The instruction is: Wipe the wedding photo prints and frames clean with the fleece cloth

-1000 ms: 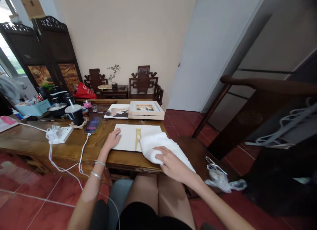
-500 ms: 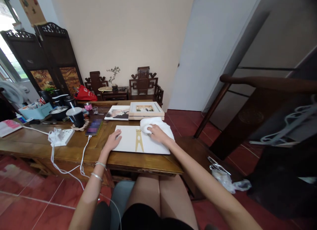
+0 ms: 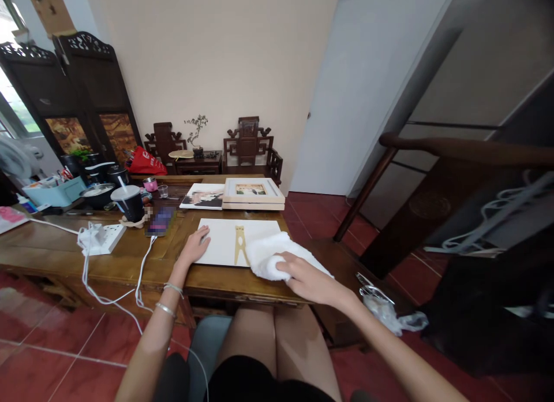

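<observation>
A flat white panel (image 3: pixel 220 243) with a tan stand leg (image 3: pixel 239 246) on its face lies on the wooden table before me; it looks like the back of a picture frame. My left hand (image 3: pixel 196 244) rests at the panel's left edge, fingers stretched out and empty. In my right hand (image 3: pixel 298 275) is a bunched white towel (image 3: pixel 277 252), which covers the panel's right front corner and hangs past its near edge. Part of my right fingers is hidden in the cloth.
Beyond the panel lie a photo print (image 3: pixel 202 197) and a framed picture (image 3: pixel 253 193). To the left are a phone (image 3: pixel 160 221), a dark cup with a straw (image 3: pixel 130 205), a power strip (image 3: pixel 101 239) with white cables, and a blue box (image 3: pixel 56 191). A wooden chair (image 3: pixel 415 200) stands at right.
My right hand has drawn the towel from the panel's far right corner toward me, down to its near right edge. My left hand stays at the left edge.
</observation>
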The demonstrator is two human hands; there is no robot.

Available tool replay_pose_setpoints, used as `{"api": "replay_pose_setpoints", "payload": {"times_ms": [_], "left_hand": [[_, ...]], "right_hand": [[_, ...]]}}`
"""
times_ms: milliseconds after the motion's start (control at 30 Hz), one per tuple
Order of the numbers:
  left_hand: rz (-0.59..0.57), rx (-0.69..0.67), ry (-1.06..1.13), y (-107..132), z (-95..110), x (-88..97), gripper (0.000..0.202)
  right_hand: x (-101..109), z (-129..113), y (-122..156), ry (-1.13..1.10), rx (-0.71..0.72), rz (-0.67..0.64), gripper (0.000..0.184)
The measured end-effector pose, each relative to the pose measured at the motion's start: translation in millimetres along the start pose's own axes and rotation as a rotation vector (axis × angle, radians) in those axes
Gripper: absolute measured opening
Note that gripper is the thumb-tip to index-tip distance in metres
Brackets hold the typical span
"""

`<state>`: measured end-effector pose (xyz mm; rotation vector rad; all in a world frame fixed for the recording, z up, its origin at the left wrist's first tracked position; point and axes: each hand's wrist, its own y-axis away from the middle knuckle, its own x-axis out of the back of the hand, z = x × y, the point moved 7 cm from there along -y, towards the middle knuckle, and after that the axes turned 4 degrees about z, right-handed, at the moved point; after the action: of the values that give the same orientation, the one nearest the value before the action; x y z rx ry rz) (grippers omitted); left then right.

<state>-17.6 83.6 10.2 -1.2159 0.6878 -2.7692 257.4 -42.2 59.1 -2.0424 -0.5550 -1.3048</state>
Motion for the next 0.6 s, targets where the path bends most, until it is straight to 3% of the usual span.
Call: {"api": "replay_pose_setpoints", "payload": {"times_ms": [100, 200, 300, 433, 600], "left_hand": [[0.004, 0.000, -0.005, -0.1, 0.4, 0.6, 0.043], [0.008, 0.001, -0.012, 0.4, 0.8, 1.6, 0.043], [0.006, 0.002, -0.017, 0.8, 1.0, 2.2, 0.043], [0.001, 0.005, -0.018, 0.8, 1.3, 2.5, 0.043], [-0.007, -0.005, -0.007, 1.2, 2.3, 1.5, 0.044]], "right_hand": [[-4.1, 26.2, -23.7, 0.042, -0.087, 0.038, 0.029], [-13.9, 48.3, -66.1, 0.091, -0.175, 0.090, 0.030], [-25.0, 52.2, -107.2, 0.131, -0.238, 0.133, 0.030], [-39.2, 24.4, -128.0, 0.161, -0.208, 0.151, 0.032], [-46.2, -35.2, -89.7, 0.139, 0.039, 0.088, 0.030]]}}
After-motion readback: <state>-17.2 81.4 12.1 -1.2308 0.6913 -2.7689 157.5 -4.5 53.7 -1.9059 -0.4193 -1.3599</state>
